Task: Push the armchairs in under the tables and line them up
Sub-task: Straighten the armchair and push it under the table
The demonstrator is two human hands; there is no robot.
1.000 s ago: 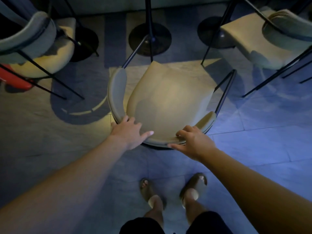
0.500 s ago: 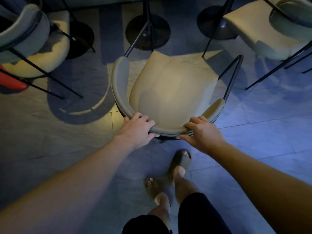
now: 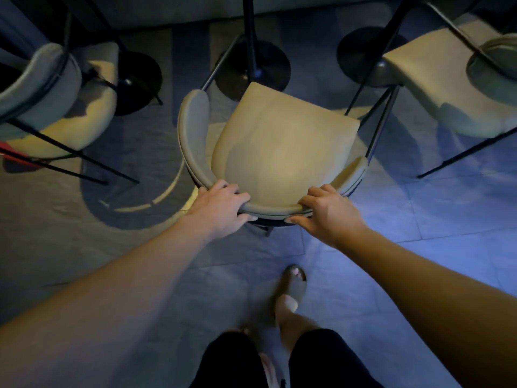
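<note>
Two hands, the left hand point(image 3: 221, 204) and right hand point(image 3: 326, 210), are curled round the middle armchair's point(image 3: 282, 152) back rim; next, it probably needs to be pushed straight toward the table pole point(image 3: 250, 32).

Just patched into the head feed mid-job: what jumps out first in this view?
Dead centre, the middle armchair with its lit tan seat, gripped on its curved backrest by the left hand and the right hand. Just beyond its front edge stands a black table base on the tiled floor. Two more armchairs flank it: the left armchair and the right armchair.
</note>
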